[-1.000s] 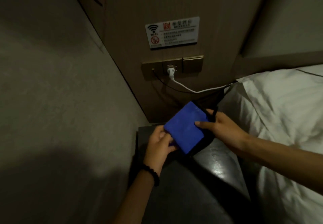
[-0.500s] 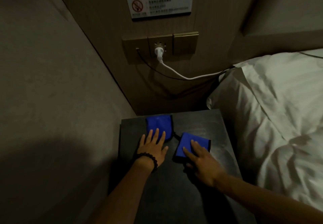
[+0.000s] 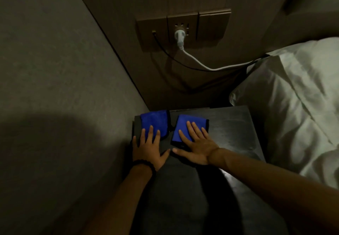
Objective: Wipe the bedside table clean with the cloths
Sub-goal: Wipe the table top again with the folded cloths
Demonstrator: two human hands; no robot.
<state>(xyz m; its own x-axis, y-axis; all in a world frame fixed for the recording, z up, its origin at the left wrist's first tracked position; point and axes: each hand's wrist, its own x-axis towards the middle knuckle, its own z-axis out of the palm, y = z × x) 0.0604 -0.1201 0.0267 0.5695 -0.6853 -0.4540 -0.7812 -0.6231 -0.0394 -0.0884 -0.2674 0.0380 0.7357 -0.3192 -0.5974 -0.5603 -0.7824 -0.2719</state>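
Two blue cloths lie side by side on the dark bench (image 3: 231,124). Flat and spread, the left hand (image 3: 148,147) presses the left cloth (image 3: 154,121) by the wall-side edge; the right hand (image 3: 197,144) presses the right cloth (image 3: 187,124) likewise, neither gripping. White bedding (image 3: 293,97) lies beyond the right hand.

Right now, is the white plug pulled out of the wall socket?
No, the white plug sits in the wall socket, its cable running toward the bed.
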